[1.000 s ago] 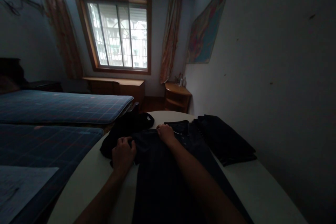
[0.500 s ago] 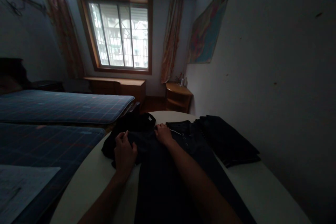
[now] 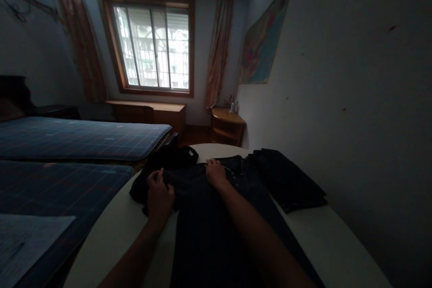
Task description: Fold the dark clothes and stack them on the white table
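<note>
A dark short-sleeved garment (image 3: 205,225) lies spread over the round table, its neck end away from me and its lower part running toward me. Small round buttons or eyelets show near the neck, beside a thin pale line. My left hand (image 3: 159,195) is closed on the sleeve at the left, thumb and fingers on the cloth. Palm down, my right hand (image 3: 215,173) rests on the upper part near the neck, fingers stretched out and slightly bent. Behind my left hand sits a bunched black cloth item (image 3: 168,157) with a small white label.
Folded dark clothes (image 3: 286,180) lie in a stack on the right of the pale table (image 3: 111,234). Two beds with blue checked mattresses (image 3: 84,137) stand at the left, a paper sheet (image 3: 30,243) on the nearer one. A wall (image 3: 337,144) borders the right side.
My right hand has slid a little to the right over the cloth near the neck. The left hand keeps its hold on the sleeve. The view has shifted slightly.
</note>
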`<state>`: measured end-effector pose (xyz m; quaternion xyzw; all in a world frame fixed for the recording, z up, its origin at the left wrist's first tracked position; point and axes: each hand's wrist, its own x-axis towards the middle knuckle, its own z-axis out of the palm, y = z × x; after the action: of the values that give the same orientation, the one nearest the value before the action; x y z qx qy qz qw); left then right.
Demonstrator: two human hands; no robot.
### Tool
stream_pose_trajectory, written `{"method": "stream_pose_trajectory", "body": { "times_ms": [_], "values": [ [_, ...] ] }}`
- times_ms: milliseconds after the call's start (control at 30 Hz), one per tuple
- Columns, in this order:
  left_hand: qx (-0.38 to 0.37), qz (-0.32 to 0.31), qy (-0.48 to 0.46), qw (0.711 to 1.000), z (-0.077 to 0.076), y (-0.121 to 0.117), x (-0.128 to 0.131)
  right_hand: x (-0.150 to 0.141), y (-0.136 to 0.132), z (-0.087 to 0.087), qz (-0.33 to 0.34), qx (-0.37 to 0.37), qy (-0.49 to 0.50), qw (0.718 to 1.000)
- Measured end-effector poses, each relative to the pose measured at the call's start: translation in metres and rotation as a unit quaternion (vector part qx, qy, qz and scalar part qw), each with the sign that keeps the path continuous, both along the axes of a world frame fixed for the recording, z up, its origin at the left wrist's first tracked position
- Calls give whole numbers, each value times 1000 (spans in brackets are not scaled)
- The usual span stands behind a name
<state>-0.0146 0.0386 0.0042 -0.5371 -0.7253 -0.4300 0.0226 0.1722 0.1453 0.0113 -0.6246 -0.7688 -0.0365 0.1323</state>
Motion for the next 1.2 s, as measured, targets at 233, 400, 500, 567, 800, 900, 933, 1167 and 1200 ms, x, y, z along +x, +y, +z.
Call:
{"method": "stream_pose_trajectory", "body": {
  "times_ms": [233,400,500,567,800,900,933,1167,1200],
  "values": [
    [-21,1,19,1000,0,0,3,14,27,15,9,-10,-8,1000],
    [-46,3,33,998,-5,2,2,21,40,13,9,-29,8,1000],
    [-44,1,53,998,-8,3,2,23,45,8,-26,-38,43,998],
    [-37,0,61,997,-10,4,2,25,48,6,-36,-42,71,996],
    [-29,8,55,998,-11,6,3,34,62,2,-12,-86,155,984],
    [-34,8,57,998,-10,5,3,39,66,2,-13,-79,174,981],
    [-37,9,59,998,-10,5,3,41,67,2,-15,-69,179,981],
    [-29,19,59,998,-11,5,3,44,70,0,-36,-13,164,986],
    [-26,20,54,998,-10,5,3,43,68,-2,-40,-13,154,987]
  ]
}}
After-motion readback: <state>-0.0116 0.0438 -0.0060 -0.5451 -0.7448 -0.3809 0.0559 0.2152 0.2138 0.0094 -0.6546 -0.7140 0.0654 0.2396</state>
